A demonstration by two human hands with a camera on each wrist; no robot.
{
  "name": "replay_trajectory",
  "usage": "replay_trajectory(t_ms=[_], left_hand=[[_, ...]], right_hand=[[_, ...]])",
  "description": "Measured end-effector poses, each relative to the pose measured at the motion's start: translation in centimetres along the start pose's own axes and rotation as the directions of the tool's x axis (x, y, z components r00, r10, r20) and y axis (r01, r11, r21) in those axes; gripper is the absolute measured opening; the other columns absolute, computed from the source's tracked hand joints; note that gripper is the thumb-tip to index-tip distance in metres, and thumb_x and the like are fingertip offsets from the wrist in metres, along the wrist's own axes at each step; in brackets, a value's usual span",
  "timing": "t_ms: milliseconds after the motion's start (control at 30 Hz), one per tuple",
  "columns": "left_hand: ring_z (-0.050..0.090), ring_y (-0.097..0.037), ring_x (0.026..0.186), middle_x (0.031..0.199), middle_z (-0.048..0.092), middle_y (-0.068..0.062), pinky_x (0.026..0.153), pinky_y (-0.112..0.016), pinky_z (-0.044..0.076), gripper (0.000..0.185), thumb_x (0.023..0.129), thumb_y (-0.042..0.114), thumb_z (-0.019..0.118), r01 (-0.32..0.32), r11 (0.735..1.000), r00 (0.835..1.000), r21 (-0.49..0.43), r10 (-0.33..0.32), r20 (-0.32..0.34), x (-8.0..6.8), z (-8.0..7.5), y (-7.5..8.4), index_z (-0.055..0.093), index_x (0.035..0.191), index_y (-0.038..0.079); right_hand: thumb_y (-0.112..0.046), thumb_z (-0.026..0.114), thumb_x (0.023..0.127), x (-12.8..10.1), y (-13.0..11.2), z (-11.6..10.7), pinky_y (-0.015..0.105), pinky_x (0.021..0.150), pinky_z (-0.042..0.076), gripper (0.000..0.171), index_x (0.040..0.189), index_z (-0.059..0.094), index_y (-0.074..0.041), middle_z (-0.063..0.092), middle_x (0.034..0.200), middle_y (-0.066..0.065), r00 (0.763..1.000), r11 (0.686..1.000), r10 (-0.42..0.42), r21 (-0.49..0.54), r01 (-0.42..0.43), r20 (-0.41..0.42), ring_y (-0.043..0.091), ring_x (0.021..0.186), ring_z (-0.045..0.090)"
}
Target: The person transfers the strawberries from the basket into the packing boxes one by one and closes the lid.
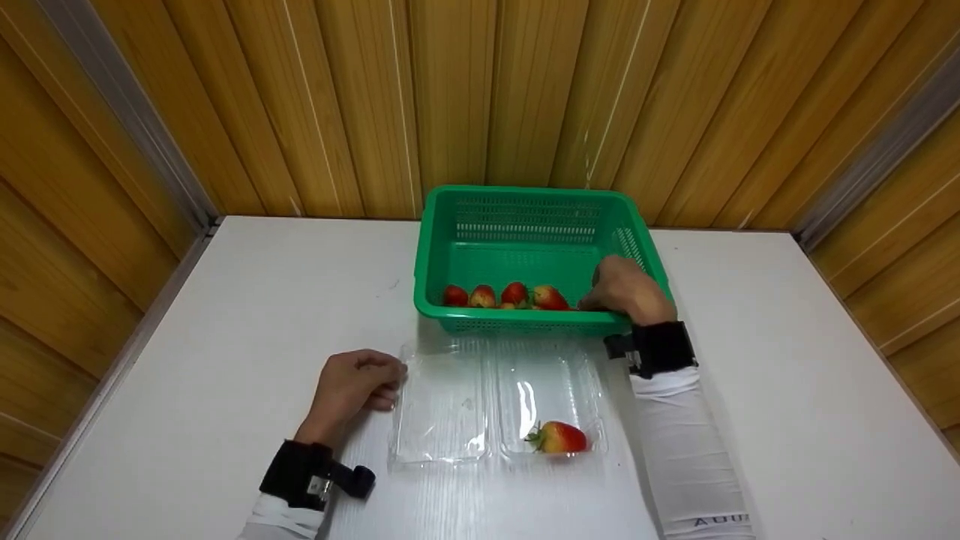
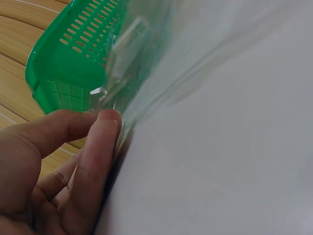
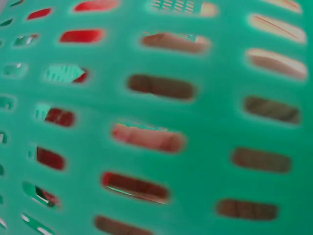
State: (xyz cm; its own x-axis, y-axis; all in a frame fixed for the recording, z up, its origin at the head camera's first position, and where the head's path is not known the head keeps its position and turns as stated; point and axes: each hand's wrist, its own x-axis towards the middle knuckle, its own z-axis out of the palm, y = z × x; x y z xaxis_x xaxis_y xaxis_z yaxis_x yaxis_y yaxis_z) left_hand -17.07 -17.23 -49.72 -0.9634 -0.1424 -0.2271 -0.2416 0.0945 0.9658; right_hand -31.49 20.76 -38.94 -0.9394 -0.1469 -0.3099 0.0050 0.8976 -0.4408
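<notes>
A clear plastic clamshell container lies opened flat on the white table, its two halves side by side. My left hand pinches its left edge between thumb and finger; in the left wrist view the fingertips meet at the plastic. One strawberry lies in the right half, near the front. My right hand reaches over the front rim into the green basket, beside several strawberries. Its fingertips are hidden by the rim; through the slots of the basket wall, skin and red fruit show, but I cannot tell whether it grips one.
The basket stands directly behind the container, against the wood-patterned wall. White table surface stretches to both sides. Side walls rise at the left and right. Both wrists wear black straps with small cameras.
</notes>
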Motion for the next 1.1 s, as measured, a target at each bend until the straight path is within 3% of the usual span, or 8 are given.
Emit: replay_trajectory(t_ms=[133,267,367,467,633,800,1100], left_hand=[[0.069,-0.018,0.059,0.080,0.073,-0.014,0.057,-0.029,0.064,0.013,0.092,0.007,0.077,-0.008,1.000,1.000,0.009,0.008,0.004,0.0,0.0,-0.1,0.078,0.101,-0.003],[0.069,-0.018,0.060,0.080,0.073,-0.014,0.058,-0.029,0.064,0.013,0.093,0.006,0.076,-0.014,1.000,1.000,0.009,0.014,0.011,-0.1,-0.1,-0.1,0.078,0.102,-0.003],[0.069,-0.018,0.060,0.081,0.073,-0.014,0.058,-0.030,0.064,0.014,0.092,0.006,0.076,-0.014,1.000,1.000,0.009,0.014,0.010,-0.1,-0.1,-0.1,0.078,0.103,-0.003],[0.069,-0.018,0.059,0.082,0.074,-0.014,0.058,-0.030,0.065,0.014,0.092,0.006,0.077,-0.014,1.000,1.000,0.009,0.014,0.010,-0.1,-0.1,-0.1,0.078,0.103,-0.003],[0.070,-0.018,0.060,0.082,0.074,-0.014,0.058,-0.031,0.065,0.015,0.092,0.006,0.077,-0.014,1.000,1.000,0.011,0.014,0.007,0.0,0.0,-0.1,0.078,0.103,-0.003],[0.069,-0.018,0.059,0.081,0.074,-0.014,0.058,-0.030,0.064,0.015,0.092,0.006,0.077,-0.011,1.000,1.000,0.008,0.011,0.007,0.0,0.0,-0.1,0.078,0.103,-0.004],[0.070,-0.018,0.060,0.082,0.074,-0.014,0.059,-0.031,0.065,0.014,0.092,0.006,0.076,-0.019,1.000,1.000,0.008,0.018,0.012,0.0,-0.1,0.0,0.078,0.103,-0.003]], right_hand=[[-0.015,0.081,0.085,-0.2,0.1,-0.1,0.025,0.050,0.031,0.037,0.062,0.052,-0.012,0.039,0.064,-0.003,0.996,0.997,-0.073,0.000,0.073,-0.054,0.015,0.059,0.041],[-0.012,0.078,0.084,-0.3,0.3,-0.1,0.025,0.049,0.023,0.045,0.059,0.041,-0.016,0.031,0.061,-0.005,0.988,0.992,-0.126,0.008,0.127,-0.086,0.012,0.054,0.033],[-0.014,0.079,0.085,-0.3,0.3,-0.1,0.026,0.049,0.027,0.036,0.065,0.049,-0.013,0.037,0.062,-0.004,0.987,0.991,-0.129,0.024,0.132,-0.095,0.014,0.056,0.038],[-0.017,0.079,0.087,-0.5,0.2,-0.3,0.027,0.054,0.038,0.022,0.083,0.065,-0.001,0.052,0.072,0.003,0.985,0.989,-0.139,0.034,0.143,-0.103,0.018,0.065,0.049],[-0.022,0.079,0.091,-1.1,-0.3,-0.5,0.031,0.067,0.050,0.043,0.116,0.069,0.012,0.067,0.100,0.017,0.976,0.983,-0.173,0.045,0.181,-0.130,0.027,0.085,0.060],[-0.023,0.078,0.094,-1.7,-0.7,-0.8,0.034,0.074,0.053,0.049,0.124,0.067,0.015,0.071,0.111,0.023,0.967,0.975,-0.199,0.073,0.212,-0.157,0.029,0.091,0.063],[-0.023,0.078,0.094,-2.6,-1.3,-0.9,0.035,0.076,0.053,0.046,0.122,0.069,0.012,0.073,0.111,0.022,0.953,0.965,-0.226,0.091,0.248,-0.201,0.030,0.093,0.064]])
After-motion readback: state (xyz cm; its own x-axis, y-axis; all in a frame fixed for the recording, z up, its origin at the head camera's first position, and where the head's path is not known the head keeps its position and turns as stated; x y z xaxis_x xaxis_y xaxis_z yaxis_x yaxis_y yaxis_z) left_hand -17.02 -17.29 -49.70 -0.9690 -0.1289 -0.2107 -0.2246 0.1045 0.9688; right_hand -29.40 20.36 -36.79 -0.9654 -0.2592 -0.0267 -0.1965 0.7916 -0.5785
